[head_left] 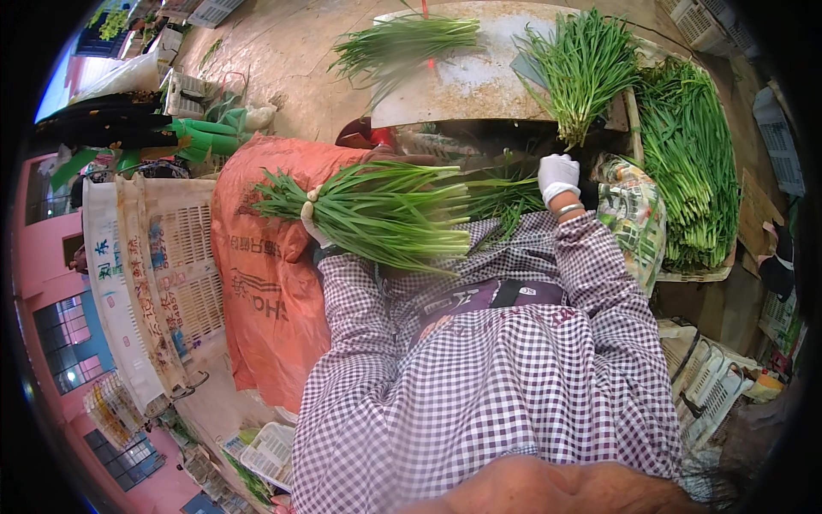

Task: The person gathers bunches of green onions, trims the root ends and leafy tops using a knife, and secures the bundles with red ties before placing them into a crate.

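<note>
A bunch of long green chives (pixel 385 206) lies sideways in front of my chest, leaf tips at the left and pale cut ends to the right. My left hand (pixel 313 206), in a whitish glove, is closed round it near the leafy end. To the right, my right hand (pixel 558 176), white-gloved with a bracelet at the wrist, is curled closed; whatever its fingers hold is hidden. Just beyond it, another bunch of chives (pixel 582 73) rests on the worn board (pixel 475 86), stem ends toward me. Loose green leaves (pixel 505 201) lie across my lap between the hands.
Another leafy bunch (pixel 402 43) lies at the board's far left. A crate (pixel 635 128) piled with chives (pixel 689 171) stands at the right, beside a patterned bag (pixel 638 210). Left of me are an orange-red sack (pixel 265 283) and upright white plastic crates (pixel 128 283).
</note>
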`<action>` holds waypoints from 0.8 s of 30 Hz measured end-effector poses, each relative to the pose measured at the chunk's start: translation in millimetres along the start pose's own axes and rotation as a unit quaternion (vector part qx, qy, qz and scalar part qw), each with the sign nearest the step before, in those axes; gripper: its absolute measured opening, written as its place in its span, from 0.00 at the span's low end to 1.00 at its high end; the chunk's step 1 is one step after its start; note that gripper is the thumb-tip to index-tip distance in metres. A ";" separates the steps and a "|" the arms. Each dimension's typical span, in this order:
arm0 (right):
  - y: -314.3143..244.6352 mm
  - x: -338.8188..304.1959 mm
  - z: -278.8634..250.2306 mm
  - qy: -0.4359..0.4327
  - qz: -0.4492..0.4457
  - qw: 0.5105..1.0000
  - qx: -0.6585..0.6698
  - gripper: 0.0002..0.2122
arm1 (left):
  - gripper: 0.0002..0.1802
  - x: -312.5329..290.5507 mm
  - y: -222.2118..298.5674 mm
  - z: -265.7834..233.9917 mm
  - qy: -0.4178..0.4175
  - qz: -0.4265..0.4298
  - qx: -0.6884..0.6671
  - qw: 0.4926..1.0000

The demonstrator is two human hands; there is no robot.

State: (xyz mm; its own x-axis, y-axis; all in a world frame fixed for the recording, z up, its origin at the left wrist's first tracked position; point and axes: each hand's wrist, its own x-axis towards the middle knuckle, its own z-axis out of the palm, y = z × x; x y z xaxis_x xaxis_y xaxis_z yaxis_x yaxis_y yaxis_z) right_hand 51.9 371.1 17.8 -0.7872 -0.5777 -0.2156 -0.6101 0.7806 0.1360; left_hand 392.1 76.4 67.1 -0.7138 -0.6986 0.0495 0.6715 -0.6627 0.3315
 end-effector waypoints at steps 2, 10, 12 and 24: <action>-5.0 -15.2 -6.6 0.032 -0.033 0.999 0.003 0.10 | 0.07 -1.4 0.6 -2.1 0.012 0.010 -0.005 1.000; -114.0 -76.5 -31.3 -0.307 -0.295 0.558 0.712 0.15 | 0.07 4.4 1.8 0.3 0.010 -0.013 0.004 1.000; -120.6 -78.0 -37.0 -0.304 -0.264 0.538 0.740 0.14 | 0.07 7.8 -0.4 5.6 0.000 -0.022 0.004 1.000; -19.4 -62.1 -62.4 -0.202 -0.145 0.909 0.333 0.10 | 0.10 8.9 8.0 -22.2 0.083 -0.003 0.008 0.997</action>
State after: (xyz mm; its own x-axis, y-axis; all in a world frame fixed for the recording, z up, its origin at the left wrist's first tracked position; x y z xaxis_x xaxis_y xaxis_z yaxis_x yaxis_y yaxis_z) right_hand 107.0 377.0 88.9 -0.4221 -0.7528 -0.5051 -0.4909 0.6582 -0.5707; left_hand 395.5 58.9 49.3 -0.6740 -0.7307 -0.1086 0.6630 -0.6632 0.3473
